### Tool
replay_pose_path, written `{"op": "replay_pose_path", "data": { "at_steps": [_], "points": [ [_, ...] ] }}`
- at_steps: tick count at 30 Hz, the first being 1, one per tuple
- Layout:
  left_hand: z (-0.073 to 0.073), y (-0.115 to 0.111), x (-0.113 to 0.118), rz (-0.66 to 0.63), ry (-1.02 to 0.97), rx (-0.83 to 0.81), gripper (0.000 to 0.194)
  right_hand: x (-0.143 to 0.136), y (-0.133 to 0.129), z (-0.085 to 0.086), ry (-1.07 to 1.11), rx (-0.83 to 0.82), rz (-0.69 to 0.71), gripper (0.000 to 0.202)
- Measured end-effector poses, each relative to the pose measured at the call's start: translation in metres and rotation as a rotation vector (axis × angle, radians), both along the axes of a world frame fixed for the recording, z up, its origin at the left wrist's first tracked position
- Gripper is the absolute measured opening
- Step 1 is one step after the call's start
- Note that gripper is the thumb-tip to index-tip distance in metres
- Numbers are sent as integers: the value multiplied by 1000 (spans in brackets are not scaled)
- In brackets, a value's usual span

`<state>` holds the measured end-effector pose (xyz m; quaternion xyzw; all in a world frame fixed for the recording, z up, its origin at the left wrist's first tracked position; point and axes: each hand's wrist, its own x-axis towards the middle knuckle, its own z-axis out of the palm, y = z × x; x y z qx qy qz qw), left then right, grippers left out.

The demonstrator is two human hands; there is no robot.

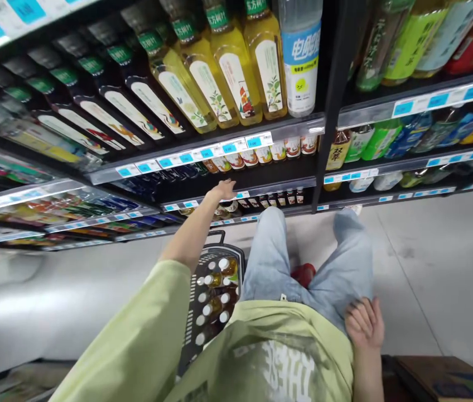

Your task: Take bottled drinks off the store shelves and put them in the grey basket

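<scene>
My left hand (223,190) reaches to the front edge of a low shelf (261,177), its fingers stretched out and holding nothing visible. Behind it on that shelf stands a row of small bottles with fruit labels (278,152). My right hand (364,322) rests by my right thigh, fingers curled in and nothing seen in them. Beside my left leg is a dark basket (190,318) holding several bottles with white caps (213,306).
Above, a shelf carries yellow tea bottles (236,72), dark tea bottles (111,106) and a clear bottle with a blue label (302,56). A black upright (334,84) divides the shelving. A brown box (449,379) sits at the lower right.
</scene>
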<state>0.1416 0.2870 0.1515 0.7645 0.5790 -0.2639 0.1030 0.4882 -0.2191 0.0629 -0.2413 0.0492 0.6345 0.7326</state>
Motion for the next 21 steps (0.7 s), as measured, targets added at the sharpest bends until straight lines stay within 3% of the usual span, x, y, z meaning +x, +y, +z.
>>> {"op": "replay_pose_path", "data": {
  "at_steps": [6, 9, 14, 21],
  "points": [
    [18, 18, -51, 158, 124, -19, 80, -1, 5, 5, 219, -55, -60, 55],
    [19, 25, -71, 185, 136, 7, 82, 0, 7, 9, 210, -40, -37, 51],
    [15, 41, -105, 179, 104, 120, 94, 1, 6, 12, 217, -163, -70, 47],
    [20, 62, -144, 313, 55, 219, 72, 2, 5, 12, 308, -82, -61, 34]
  ]
}}
